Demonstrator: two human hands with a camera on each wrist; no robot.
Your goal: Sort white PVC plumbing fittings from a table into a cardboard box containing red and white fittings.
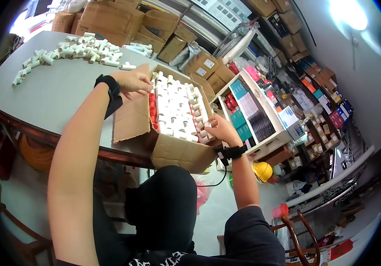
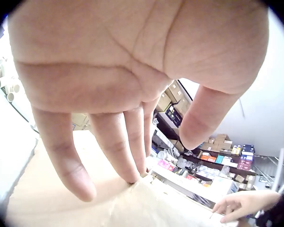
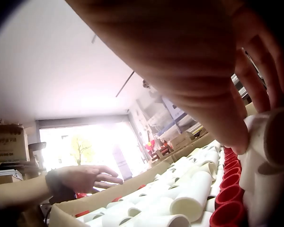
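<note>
An open cardboard carton on the table is packed with rows of white pipe tees. Red pipe fittings show along its left side, and more red ones line its right side. At the near right corner my right hand pinches a white tee, its thumb against the tee's wall. My left hand is at the carton's left edge. Its fingers are nearly straight and point down at the raised flap, palm toward the camera, holding nothing.
Loose white tees lie heaped at the far left of the grey table. Cardboard boxes stand behind it. A white shelf unit stands right of the carton, with a yellow hard hat below.
</note>
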